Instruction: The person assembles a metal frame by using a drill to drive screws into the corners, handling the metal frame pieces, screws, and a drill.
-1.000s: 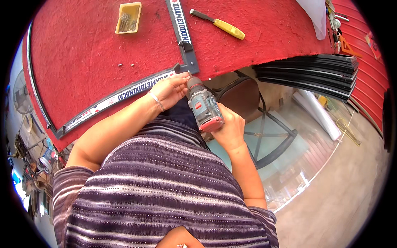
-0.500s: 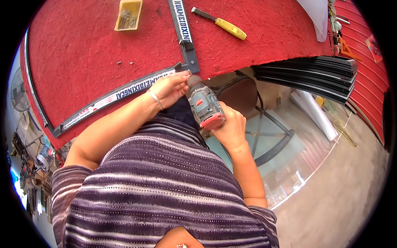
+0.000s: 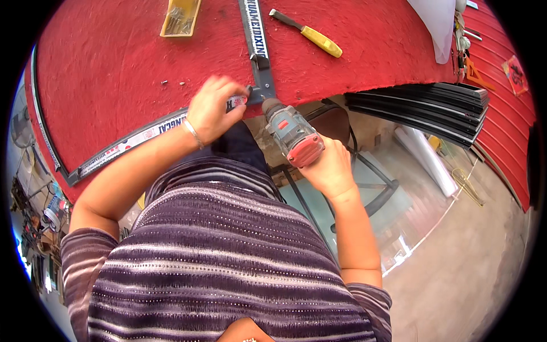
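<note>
In my right hand (image 3: 330, 168) is a grey-and-red cordless drill (image 3: 290, 134), its nose pointing up and left at the corner of a dark metal frame (image 3: 263, 91) along the table's near edge. A screw head shows in the corner piece. My left hand (image 3: 213, 108), its fingers blurred, is over the frame's near bar just left of the corner. Thumb and fingers are apart, with the labelled bar visible between them, and I see nothing held. Two small pieces of hardware (image 3: 164, 82) lie on the red cloth beyond this hand.
A yellow tray (image 3: 181, 20) of screws and a yellow-handled chisel (image 3: 310, 34) rest on the red-covered table (image 3: 131, 62). Dark metal profiles (image 3: 421, 108) are stacked at the right. A chair (image 3: 327, 125) and glass sheets (image 3: 364, 211) stand below the table edge.
My left hand has moved away from the drill's tip, up and left over the bar. The drill, in my right hand, has shifted slightly right and down.
</note>
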Available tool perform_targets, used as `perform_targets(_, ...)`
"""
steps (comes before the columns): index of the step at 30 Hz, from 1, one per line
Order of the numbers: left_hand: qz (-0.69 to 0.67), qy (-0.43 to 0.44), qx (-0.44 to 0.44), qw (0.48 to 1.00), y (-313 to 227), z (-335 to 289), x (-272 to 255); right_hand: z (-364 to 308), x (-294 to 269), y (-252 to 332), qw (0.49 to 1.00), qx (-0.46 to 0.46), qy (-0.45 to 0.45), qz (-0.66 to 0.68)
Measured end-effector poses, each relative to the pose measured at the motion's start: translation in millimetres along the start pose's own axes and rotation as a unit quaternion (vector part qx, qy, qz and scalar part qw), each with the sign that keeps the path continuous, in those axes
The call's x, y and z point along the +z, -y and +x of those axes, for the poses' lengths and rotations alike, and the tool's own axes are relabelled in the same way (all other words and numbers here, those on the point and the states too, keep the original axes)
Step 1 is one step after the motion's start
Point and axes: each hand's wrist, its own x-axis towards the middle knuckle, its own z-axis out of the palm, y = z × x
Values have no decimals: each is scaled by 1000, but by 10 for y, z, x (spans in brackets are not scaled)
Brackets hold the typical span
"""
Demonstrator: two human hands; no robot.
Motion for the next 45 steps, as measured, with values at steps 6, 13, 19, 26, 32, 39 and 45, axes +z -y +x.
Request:
perform_targets(6, 249, 90, 269, 926, 206, 610, -65, 135, -210, 108, 997, -18, 43, -62)
perform_targets(13, 185, 62, 300, 934, 322, 720, -5, 290, -364, 185, 988, -22, 116, -103)
perform_targets(19, 174, 58, 302, 935, 370, 725, 29, 426, -416, 247, 972, -43, 145, -182)
perform_targets(26, 170, 71, 292, 938, 352, 748, 23, 513, -488, 343, 963, -44, 176, -201)
perform_targets(32, 160, 55, 308, 936, 382, 773, 68, 517, -483, 339, 956, -30, 194, -218)
perform_targets(39, 173, 65, 302, 935, 360, 771, 60, 547, -496, 332, 954, -63, 186, -227)
perform_targets(45, 186, 65, 301, 933, 348, 760, 74, 608, -506, 366, 942, -73, 193, -264)
